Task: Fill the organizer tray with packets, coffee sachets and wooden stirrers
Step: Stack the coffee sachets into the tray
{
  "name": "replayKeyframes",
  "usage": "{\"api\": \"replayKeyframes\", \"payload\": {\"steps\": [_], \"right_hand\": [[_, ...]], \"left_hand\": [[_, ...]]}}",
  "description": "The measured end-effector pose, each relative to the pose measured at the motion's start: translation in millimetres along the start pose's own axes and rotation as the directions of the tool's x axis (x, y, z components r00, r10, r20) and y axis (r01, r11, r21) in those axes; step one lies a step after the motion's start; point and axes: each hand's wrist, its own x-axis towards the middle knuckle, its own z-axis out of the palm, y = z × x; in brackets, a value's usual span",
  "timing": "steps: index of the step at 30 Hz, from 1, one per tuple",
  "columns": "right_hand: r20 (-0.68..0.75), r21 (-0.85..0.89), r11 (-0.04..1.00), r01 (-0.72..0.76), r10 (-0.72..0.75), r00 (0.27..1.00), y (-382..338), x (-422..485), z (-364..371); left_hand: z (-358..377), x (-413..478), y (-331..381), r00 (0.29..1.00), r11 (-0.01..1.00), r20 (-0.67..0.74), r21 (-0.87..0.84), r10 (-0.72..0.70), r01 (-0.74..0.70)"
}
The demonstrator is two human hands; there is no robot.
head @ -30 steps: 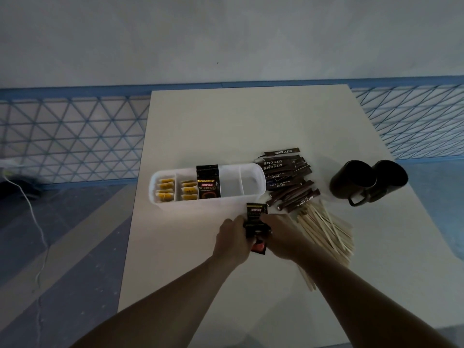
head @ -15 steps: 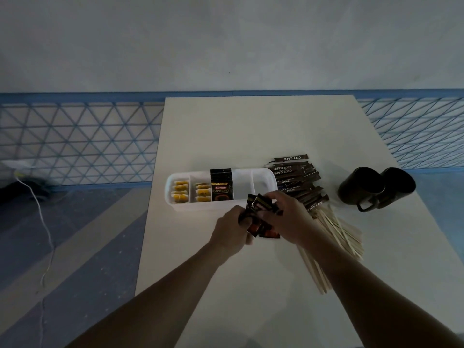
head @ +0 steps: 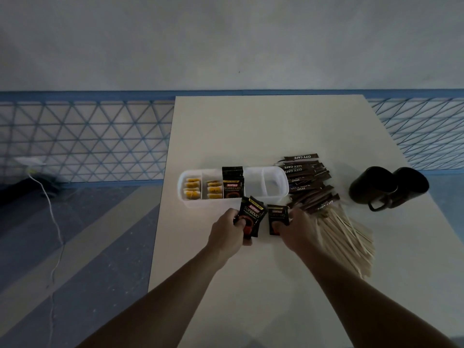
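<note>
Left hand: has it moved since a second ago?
Yes. Against the tray, the left hand has shifted leftward along the front wall, away from the right hand, gripping coffee sachets; the right hand pinches a single sachet.

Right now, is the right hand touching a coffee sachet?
Touching. The head view shows the right hand pinching the coffee sachet, thumb on its front.
</note>
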Motion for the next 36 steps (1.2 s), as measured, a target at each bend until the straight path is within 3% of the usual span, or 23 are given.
{"api": "replayKeyframes", "payload": {"steps": [7,11,15,22,27,33,36], "right_hand": [[0.049,0.04,0.993,-0.109,0.107,0.993,-6.7,0.1,15.4],[0.168,0.046,0.995,-0.093,0.084,0.982,-1.6,-1.0,21.4],[0.212,0.164,0.983,-0.078,0.042,0.976,2.2,-4.5,27.6],[0.424,0.465,0.873,-0.146,-0.075,0.902,-17.5,-13.3,9.0],[0.437,0.636,0.762,-0.127,-0.22,0.872,-35.8,-20.2,-11.0],[0.43,0.724,0.681,-0.108,-0.324,0.843,-52.5,-24.0,-22.8],[0.382,0.699,0.713,-0.047,-0.317,0.868,-61.3,-23.1,-22.5]], "left_hand": [[-0.7,-3.9,-11.3,0.997,0.994,0.023,-0.071,-0.078,0.079],[0.9,-4.7,-12.6,0.992,0.981,0.034,-0.145,-0.123,0.127],[2.2,-5.6,-11.0,0.989,0.972,0.036,-0.184,-0.143,0.147],[-0.4,-4.8,-7.1,0.997,1.0,-0.073,-0.024,0.003,-0.005],[-1.0,-4.9,-0.7,0.971,0.977,-0.17,0.156,0.169,-0.143],[-7.5,-5.2,13.1,0.978,0.988,-0.149,0.087,0.143,-0.131],[-13.0,-6.7,19.7,0.985,0.989,-0.092,0.058,0.143,-0.138]]}}
